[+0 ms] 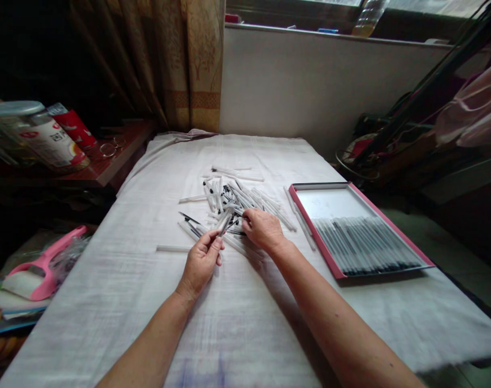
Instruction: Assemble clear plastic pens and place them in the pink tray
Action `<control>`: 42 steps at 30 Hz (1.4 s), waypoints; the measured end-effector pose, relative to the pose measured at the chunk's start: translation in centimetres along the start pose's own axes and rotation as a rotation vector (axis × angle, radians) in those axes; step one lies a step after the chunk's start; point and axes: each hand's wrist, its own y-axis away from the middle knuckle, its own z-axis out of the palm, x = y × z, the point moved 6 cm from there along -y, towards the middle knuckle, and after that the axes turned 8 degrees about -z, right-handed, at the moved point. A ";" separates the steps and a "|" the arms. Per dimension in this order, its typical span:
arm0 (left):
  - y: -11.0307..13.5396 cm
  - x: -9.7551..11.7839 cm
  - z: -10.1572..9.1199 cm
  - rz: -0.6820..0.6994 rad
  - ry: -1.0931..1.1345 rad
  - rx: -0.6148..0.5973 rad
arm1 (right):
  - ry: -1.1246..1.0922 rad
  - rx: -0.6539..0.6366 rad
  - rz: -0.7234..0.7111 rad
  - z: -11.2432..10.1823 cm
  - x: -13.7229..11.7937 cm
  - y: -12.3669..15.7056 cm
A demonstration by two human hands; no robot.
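A pen [224,223] is pinched in the left hand [201,264]. The right hand [264,229], its grip unclear, is laid on the pile [233,196]. The tray [330,202] is roughly half filled.

The pile of pens [233,207] lies mid-desk [229,323]. Right of the pile sits a tray [330,202], a row of pens [362,245] in its near half. Just before the pile is the left hand [201,264], one pen [223,223] in its fingers; the right hand [264,229] rests on the pile's near edge. A loose tube [173,248] lies to the left, near the pile.
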 end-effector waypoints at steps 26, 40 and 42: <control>2.1 1.5 1.9 0.549 -0.762 -0.123 | -1.178 0.036 0.305 1.0 4.0 5.8; 2.4 1.5 2.1 0.622 -0.807 -0.131 | -1.309 -0.114 0.254 1.8 2.5 6.2; 2.3 1.3 2.0 0.619 -0.815 -0.110 | -1.327 -0.102 0.267 2.3 2.3 6.2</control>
